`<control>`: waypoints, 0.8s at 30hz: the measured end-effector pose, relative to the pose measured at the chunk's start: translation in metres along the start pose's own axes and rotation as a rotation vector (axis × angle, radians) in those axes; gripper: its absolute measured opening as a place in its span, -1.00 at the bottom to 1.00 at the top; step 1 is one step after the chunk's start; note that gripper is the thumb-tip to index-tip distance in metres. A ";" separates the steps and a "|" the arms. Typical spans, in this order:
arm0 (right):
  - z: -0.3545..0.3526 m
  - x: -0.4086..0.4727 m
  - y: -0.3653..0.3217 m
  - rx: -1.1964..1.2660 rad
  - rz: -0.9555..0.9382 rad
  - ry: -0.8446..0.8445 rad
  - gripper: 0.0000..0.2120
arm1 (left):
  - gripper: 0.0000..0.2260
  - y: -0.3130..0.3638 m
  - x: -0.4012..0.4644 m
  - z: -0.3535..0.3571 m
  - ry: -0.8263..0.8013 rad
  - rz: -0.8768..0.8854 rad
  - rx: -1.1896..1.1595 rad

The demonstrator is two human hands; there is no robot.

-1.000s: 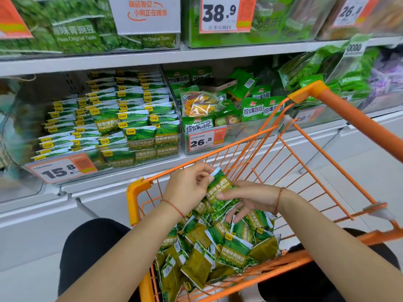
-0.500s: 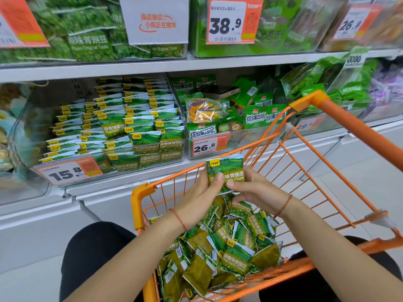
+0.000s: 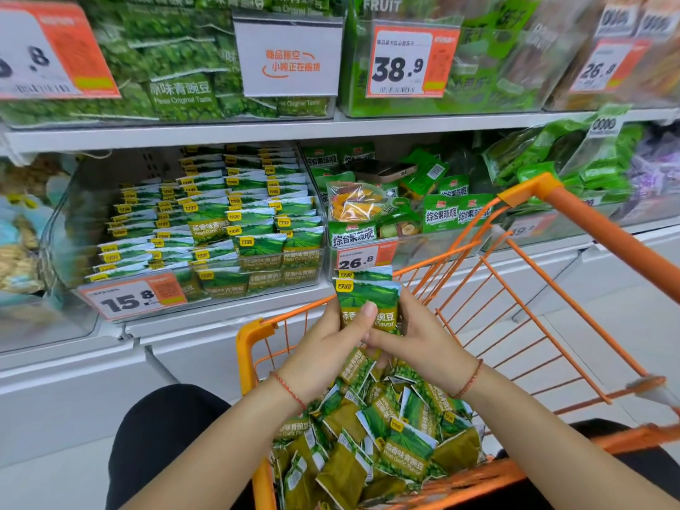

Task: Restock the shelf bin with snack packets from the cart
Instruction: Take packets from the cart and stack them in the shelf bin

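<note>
A small stack of green pea snack packets (image 3: 368, 294) stands upright between both hands above the orange cart (image 3: 574, 211). My left hand (image 3: 327, 347) grips the stack from the left, thumb across its front. My right hand (image 3: 415, 340) holds it from the right and below. More of the same packets (image 3: 386, 436) lie piled loose in the cart's near corner. The clear shelf bin (image 3: 84, 215) with the 15.8 price tag holds several neat rows of matching packets, up and to the left of my hands.
A second bin (image 3: 368, 248) with mixed fruit-crisp packs and a 26.8 tag sits right of the target bin. An upper shelf (image 3: 331, 128) with larger green bags overhangs both. The cart's front rim (image 3: 294, 314) stands between my hands and the shelf.
Both hands lifted the packets out of the cart pile and raised them towards the shelf. The stack now stands upright and squared between the hands.
</note>
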State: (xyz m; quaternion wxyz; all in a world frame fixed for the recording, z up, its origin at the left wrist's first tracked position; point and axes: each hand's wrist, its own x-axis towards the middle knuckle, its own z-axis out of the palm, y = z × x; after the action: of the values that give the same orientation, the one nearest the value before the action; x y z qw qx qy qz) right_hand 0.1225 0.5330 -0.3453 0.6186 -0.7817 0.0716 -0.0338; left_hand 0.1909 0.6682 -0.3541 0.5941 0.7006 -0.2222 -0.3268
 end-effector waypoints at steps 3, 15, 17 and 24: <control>0.012 0.008 -0.011 0.033 -0.014 0.017 -0.56 | -0.56 0.000 -0.004 -0.016 0.044 0.085 -0.123; 0.050 0.037 -0.031 0.123 0.031 -0.100 -0.46 | -0.63 -0.002 -0.022 -0.074 0.107 0.059 -0.185; 0.055 0.044 -0.035 0.131 0.063 -0.124 -0.35 | -0.68 -0.004 -0.024 -0.081 0.117 0.060 -0.161; 0.078 0.067 -0.055 -0.078 0.007 -0.244 -0.48 | -0.51 -0.002 -0.033 -0.111 0.266 0.127 -0.129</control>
State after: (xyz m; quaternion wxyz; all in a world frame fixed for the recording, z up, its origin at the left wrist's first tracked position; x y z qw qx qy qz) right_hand 0.2032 0.6098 -0.3126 0.5918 -0.8033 -0.0002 0.0666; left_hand 0.2479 0.7679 -0.3411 0.6814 0.6827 -0.1640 -0.2066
